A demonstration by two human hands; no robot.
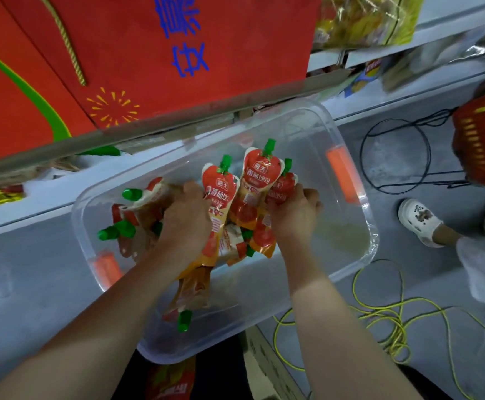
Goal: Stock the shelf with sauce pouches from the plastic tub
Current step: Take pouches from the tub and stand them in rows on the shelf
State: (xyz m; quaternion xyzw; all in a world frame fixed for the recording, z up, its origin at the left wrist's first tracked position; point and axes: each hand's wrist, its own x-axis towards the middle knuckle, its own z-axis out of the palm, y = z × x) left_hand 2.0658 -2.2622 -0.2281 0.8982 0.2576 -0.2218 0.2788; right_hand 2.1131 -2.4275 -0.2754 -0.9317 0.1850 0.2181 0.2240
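Grey shop flooring and a grey metal shelf edge (149, 127) frame your work, with red paper gift bags (192, 53) standing above. You are mid-pick. Inside the clear, smooth-walled plastic tub (375, 235), your left hand (186, 217) and right hand (293, 215) both curl round a standing bunch of red-and-orange sauce pouches (257, 180). They are glossy and soft-sided, tapering to hard green screw caps (269, 145). Other loose pouches (131, 226) lie flat at the tub's left. Next, I judge, you lift the bunch over the rim to the shelf. The slick film may slip, so squeeze evenly.
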